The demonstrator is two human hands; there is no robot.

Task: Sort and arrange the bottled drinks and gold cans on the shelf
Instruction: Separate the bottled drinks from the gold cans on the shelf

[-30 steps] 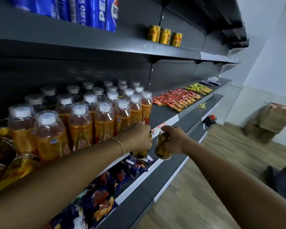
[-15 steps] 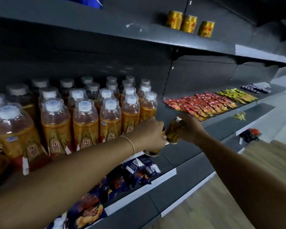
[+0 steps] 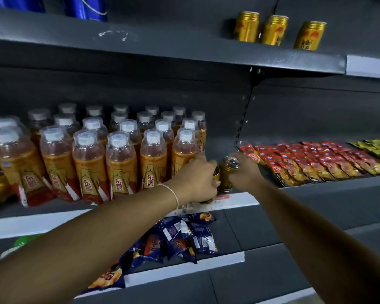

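The person's right hand (image 3: 247, 172) is clamping its fingers over the silver pull-tab lid of a small gold metal can (image 3: 226, 179). It is holding the can slightly tilted at the front of the dark grey middle shelf (image 3: 219, 150), with the base seemingly touching the shelf. A top grip is probably being used because it lets the can go down upright into the bare gap. The left hand (image 3: 196, 179) is wrapping round a second gold can (image 3: 216, 174). That can is showing only a sliver of rim and base, and it is sitting just beside the first one. So both cans are apparently being lined up as a pair next to the clear plastic bottles of orange drink with white caps (image 3: 121, 163). Those bottles are standing in tidy rows to the left, with gold-and-red labels facing forward. On the right, flat red snack packets (image 3: 305, 161) are lying close by and bounding the gap. Three matching gold cans (image 3: 274, 29) are standing apart on the upper shelf (image 3: 184, 47), well away from this pair.
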